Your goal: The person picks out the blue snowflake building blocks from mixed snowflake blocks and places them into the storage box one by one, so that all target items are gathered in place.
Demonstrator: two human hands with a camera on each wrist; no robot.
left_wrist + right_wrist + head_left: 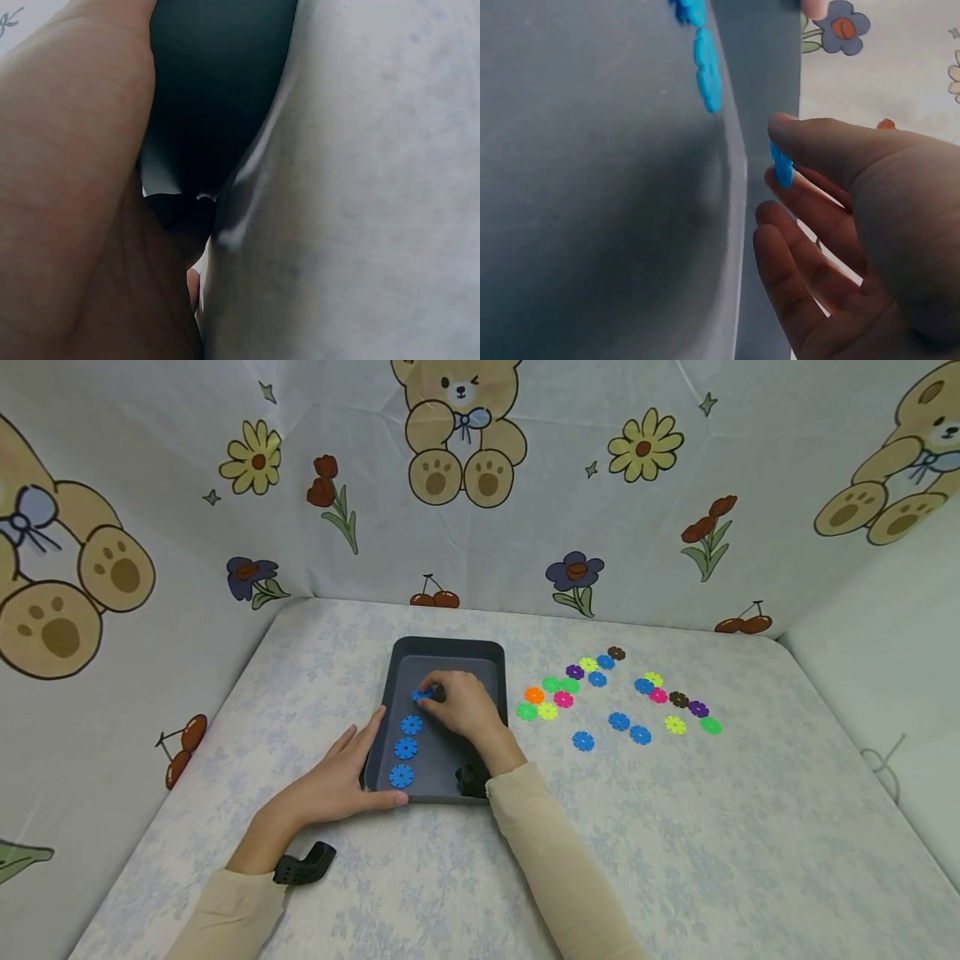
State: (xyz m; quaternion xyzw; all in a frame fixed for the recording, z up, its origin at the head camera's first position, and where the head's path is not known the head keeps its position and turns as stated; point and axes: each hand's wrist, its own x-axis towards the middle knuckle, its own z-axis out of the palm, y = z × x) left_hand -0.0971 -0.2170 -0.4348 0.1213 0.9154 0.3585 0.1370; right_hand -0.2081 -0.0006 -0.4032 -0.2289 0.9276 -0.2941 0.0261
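A dark grey rectangular tray (442, 760) lies on the table. My right hand (467, 710) is over its upper half, thumb and fingertips pinching a blue notched plastic disc (782, 166). Below that disc, three more blue discs (406, 748) run in a column along the tray's left side. My left hand (337, 785) rests at the tray's lower left corner, fingers extended along the left side and thumb along the near rim. In the left wrist view, the palm (67, 172) and the dark tray wall (217, 82) fill much of the picture.
Right of the tray, many loose notched discs in several colours lie on the table, among them an orange disc (534, 695), a purple disc (698, 709) and a blue disc (582, 741). A patterned cloth (495, 552) hangs behind and beside the table.
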